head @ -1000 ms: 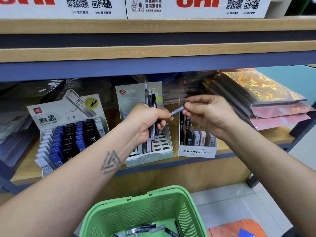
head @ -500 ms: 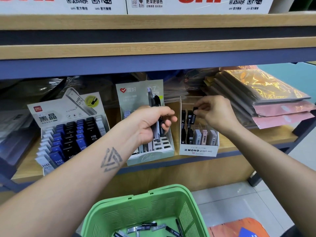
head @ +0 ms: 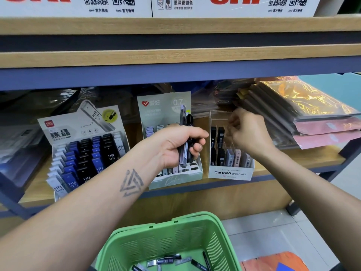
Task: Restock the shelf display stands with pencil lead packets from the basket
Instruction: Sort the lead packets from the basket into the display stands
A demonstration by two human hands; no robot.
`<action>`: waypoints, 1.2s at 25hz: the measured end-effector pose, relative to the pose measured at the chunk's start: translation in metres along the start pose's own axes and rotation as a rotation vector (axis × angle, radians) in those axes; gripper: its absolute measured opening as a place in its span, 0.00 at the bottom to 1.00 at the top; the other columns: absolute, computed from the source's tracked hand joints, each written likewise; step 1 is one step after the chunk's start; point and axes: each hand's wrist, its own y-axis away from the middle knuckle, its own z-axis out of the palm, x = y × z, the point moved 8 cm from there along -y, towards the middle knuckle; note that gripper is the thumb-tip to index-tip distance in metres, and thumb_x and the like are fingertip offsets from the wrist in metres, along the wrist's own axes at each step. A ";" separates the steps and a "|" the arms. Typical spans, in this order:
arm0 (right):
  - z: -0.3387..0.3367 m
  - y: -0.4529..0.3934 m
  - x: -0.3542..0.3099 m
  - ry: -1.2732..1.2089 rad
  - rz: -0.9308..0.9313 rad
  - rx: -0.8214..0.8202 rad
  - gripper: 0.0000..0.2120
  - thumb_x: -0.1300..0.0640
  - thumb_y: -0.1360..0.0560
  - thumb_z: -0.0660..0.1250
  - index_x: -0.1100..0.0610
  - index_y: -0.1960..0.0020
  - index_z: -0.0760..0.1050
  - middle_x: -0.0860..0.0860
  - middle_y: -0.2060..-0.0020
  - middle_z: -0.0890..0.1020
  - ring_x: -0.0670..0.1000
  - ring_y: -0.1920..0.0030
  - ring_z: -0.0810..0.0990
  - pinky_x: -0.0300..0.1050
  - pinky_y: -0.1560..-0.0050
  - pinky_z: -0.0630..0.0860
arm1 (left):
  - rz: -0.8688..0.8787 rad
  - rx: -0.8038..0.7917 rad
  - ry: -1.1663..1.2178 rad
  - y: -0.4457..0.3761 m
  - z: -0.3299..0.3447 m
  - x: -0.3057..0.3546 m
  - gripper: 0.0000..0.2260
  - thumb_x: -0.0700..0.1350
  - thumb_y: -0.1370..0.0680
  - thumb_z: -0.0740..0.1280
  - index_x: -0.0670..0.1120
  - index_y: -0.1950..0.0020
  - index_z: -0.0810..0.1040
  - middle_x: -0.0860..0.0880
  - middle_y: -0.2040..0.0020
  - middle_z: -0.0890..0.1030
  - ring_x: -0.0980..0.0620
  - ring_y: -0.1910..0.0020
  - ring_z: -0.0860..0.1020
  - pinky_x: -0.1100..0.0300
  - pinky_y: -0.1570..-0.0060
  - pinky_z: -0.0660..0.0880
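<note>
The left hand's fingers [head: 197,142] are curled round a bundle of pencil lead packets [head: 185,137], black and pale lilac, which stand upright out of the fist and rise above the knuckles. That left hand [head: 175,145] hangs just in front of the middle display stand [head: 172,178], a pale green one with a tall card back printed 0.7, whose front slots show mostly open, with a few packets low at the left.

The right hand's fingers [head: 233,124] are bent and drawn together over the back rows of the MONO graph MG stand [head: 230,173]; they are blurred, so whether they pinch a packet cannot be told. The right hand [head: 248,132] reaches into the clear-walled top of that stand, which sits just right of the green one on the same wooden shelf [head: 293,159]. Black packets stand in its left columns and grey and pinkish ones in the front row.

Left of the green stand is a Deli stand [head: 84,153] sloped backward, filled with rows of white, blue and black HB 0.5 packets. Right of the MONO stand lies a pile of flat wrapped packs [head: 312,118], gold on top and pink beneath.

Below the shelf, under both forearms, a green plastic basket [head: 166,237] holds several loose lead packets [head: 168,260] on its bottom. Above, the upper shelf carries white uni boxes [head: 234,6] with QR codes.
</note>
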 end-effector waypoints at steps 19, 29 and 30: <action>0.028 0.017 -0.026 -1.269 0.456 -0.320 0.09 0.68 0.22 0.67 0.64 0.42 0.78 0.58 0.59 0.85 0.50 0.63 0.84 0.38 0.62 0.81 | -0.069 -0.145 0.110 0.021 0.000 0.002 0.12 0.41 0.18 0.63 0.35 0.38 0.74 0.35 0.53 0.83 0.52 0.70 0.79 0.67 0.73 0.77; 0.011 0.019 -0.062 -0.701 -0.049 -0.403 0.07 0.61 0.27 0.76 0.60 0.49 0.84 0.55 0.56 0.87 0.54 0.53 0.86 0.46 0.47 0.82 | 0.051 0.049 -0.057 0.017 -0.039 0.022 0.07 0.44 0.20 0.67 0.40 0.48 0.74 0.45 0.67 0.75 0.57 0.78 0.68 0.69 0.83 0.63; 0.012 0.021 -0.071 -0.625 -0.115 -0.410 0.07 0.60 0.27 0.77 0.59 0.50 0.84 0.54 0.56 0.87 0.53 0.53 0.86 0.45 0.48 0.82 | 0.061 0.057 -0.110 0.017 -0.039 0.023 0.07 0.44 0.20 0.68 0.40 0.49 0.75 0.45 0.67 0.74 0.57 0.78 0.68 0.69 0.84 0.63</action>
